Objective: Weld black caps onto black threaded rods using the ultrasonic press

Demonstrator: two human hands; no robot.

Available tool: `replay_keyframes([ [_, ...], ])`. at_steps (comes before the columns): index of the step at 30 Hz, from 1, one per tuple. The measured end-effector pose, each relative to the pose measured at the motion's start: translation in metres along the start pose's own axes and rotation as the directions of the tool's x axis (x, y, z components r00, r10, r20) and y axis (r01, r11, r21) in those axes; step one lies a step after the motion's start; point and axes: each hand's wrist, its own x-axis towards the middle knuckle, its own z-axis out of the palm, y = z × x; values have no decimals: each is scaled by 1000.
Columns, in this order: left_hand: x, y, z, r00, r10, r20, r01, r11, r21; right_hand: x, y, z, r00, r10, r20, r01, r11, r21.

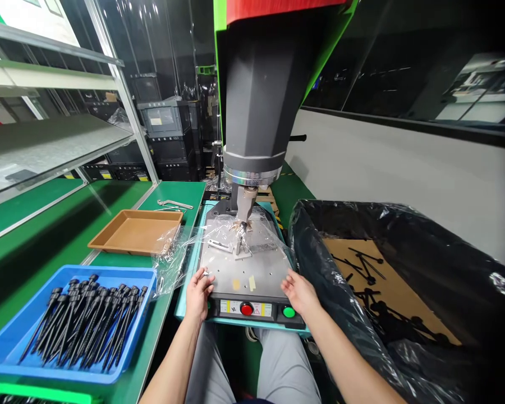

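Observation:
My left hand (pixel 198 294) is at the front left corner of a grey metal plate (pixel 223 280), fingers loosely bent and apart. It partly covers a green button. My right hand (pixel 301 293) hovers at the front right corner, fingers loosely bent, just above another green button (pixel 289 312). I see nothing held in either. Between the buttons is a red button (pixel 246 308). Clear plastic film (pixel 172 264) lies across the plate and hangs over its left side. A machine's metal horn (pixel 246 203) points down at a small black part (pixel 243 226) on the fixture, partly under film.
At left, a blue tray (pixel 145 275) holds many black cable ties; behind it sits a brown tray (pixel 134 233). A wrench (pixel 174 204) lies farther back. To the right, a bin lined with black plastic (pixel 320 269) holds cardboard and black pieces. The machine head (pixel 256 101) looms above.

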Motion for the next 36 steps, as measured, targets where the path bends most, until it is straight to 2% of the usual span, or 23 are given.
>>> replay_keyframes([
  [1, 1, 0, 0, 1000, -2, -1, 2, 1000, 2, -7, 0, 1, 995, -103, 1, 103, 994, -37],
  [2, 1, -1, 0, 1000, -4, -1, 4, 1000, 2, -14, -3, 5, 969, -246, 27, 248, 964, -97],
  [3, 1, -1, 0, 1000, -5, 1, 5, 1000, 2, -20, -8, 12, 908, -409, 91, 419, 892, -173],
  [4, 2, -1, -1, 1000, -5, 3, 5, 1000, 1, -24, -15, 23, 804, -561, 199, 595, 762, -254],
  [5, 2, -1, -1, 1000, -5, 4, 5, 1000, -1, -26, -23, 37, 672, -665, 326, 740, 593, -316],
  [6, 2, -1, -1, 1000, -6, 3, 6, 1000, -3, -27, -32, 52, 549, -690, 472, 835, 428, -346],
  [7, 2, -1, -1, 1000, -8, 1, 8, 1000, -4, -25, -41, 69, 445, -664, 600, 892, 275, -358],
  [8, 1, -1, -1, 1000, -13, 1, 13, 1000, -4, -23, -47, 86, 362, -606, 708, 923, 126, -364],
  [9, 1, -1, -1, 1000, -18, 0, 18, 1000, -4, -19, -51, 101, 299, -532, 792, 935, -3, -355],
  [10, 1, -1, -1, 1000, -23, 0, 23, 1000, -3, -15, -52, 114, 262, -456, 851, 931, -111, -346],
  [11, 0, -1, -1, 1000, -27, 2, 27, 1000, -4, -11, -51, 125, 247, -385, 889, 918, -200, -342],
  [12, 0, 0, -1, 1000, -29, 6, 29, 1000, -5, -7, -47, 133, 253, -329, 910, 900, -265, -346],
  [14, -1, 0, -1, 1000, -29, 12, 29, 1000, -9, -1, -37, 141, 301, -267, 916, 862, -336, -381],
  [18, 0, -2, -3, 1000, -27, 15, 28, 1000, -8, 5, -19, 140, 385, -295, 874, 820, -326, -471],
  [25, 2, -2, -6, 999, -33, 33, 33, 999, -13, 9, -21, 140, 422, -236, 875, 804, -349, -482],
  [28, 0, 1, -4, 999, -39, 37, 39, 999, 1, 7, -28, 138, 411, -215, 886, 828, -318, -461],
  [31, -1, 3, -3, 999, -25, 37, 24, 1000, 19, -4, -32, 127, 391, -236, 890, 862, -245, -444],
  [33, -1, 4, -2, 999, -10, 39, 8, 999, 37, -14, -33, 112, 366, -290, 884, 896, -146, -419],
  [36, -3, 6, -1, 999, 0, 33, -2, 999, 45, -32, -30, 81, 343, -417, 841, 934, 57, -353],
])
